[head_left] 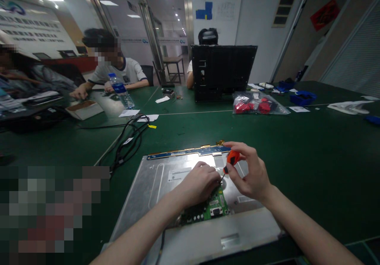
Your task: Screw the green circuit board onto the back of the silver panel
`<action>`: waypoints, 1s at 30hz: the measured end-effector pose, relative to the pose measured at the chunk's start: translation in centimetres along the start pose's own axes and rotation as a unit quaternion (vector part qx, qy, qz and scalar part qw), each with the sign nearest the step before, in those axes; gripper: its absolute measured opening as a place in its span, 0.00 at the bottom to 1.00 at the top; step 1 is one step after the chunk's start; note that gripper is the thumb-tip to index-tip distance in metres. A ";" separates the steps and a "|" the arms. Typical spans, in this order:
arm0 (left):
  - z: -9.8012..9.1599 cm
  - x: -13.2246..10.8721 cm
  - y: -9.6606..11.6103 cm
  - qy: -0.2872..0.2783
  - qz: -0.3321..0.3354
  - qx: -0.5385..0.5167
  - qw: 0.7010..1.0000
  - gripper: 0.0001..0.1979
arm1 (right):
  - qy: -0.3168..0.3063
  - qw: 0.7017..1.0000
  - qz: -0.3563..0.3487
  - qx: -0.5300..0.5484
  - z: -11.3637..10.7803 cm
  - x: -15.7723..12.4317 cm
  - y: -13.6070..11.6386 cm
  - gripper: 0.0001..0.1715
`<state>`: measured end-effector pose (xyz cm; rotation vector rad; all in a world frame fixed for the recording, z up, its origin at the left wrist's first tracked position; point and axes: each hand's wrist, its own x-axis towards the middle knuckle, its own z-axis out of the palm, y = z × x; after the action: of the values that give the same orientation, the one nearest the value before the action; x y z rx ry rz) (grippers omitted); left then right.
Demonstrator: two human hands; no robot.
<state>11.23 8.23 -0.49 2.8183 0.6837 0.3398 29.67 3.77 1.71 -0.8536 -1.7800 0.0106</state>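
Above the metal panel (142,195), the screwdriver (233,157) slants, its long axis running from an orange handle at upper right to a tip pointing down-left at the panel's green circuit board (221,199), the handle pinched between the right hand's (252,172) thumb and fingers. The left hand (203,181) curls beside the tip, hiding part of the board; whether it grips anything I cannot tell. Beyond the panel stand black cables (130,138) to the left, a black monitor (222,73) and, right of centre, a plastic bag (261,103).

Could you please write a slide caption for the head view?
Right hand holds an orange screwdriver at a green circuit board, left hand close by.
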 end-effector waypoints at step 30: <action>-0.2 0.0 0.1 -0.008 -0.002 -0.007 1.000 0.08 | -0.006 0.999 -0.036 -0.036 0.1 0.1 0.3 0.26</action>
<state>11.23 8.20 -0.24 2.8026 0.6812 0.3208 29.78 4.11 1.68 -0.8415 -1.8298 -0.0963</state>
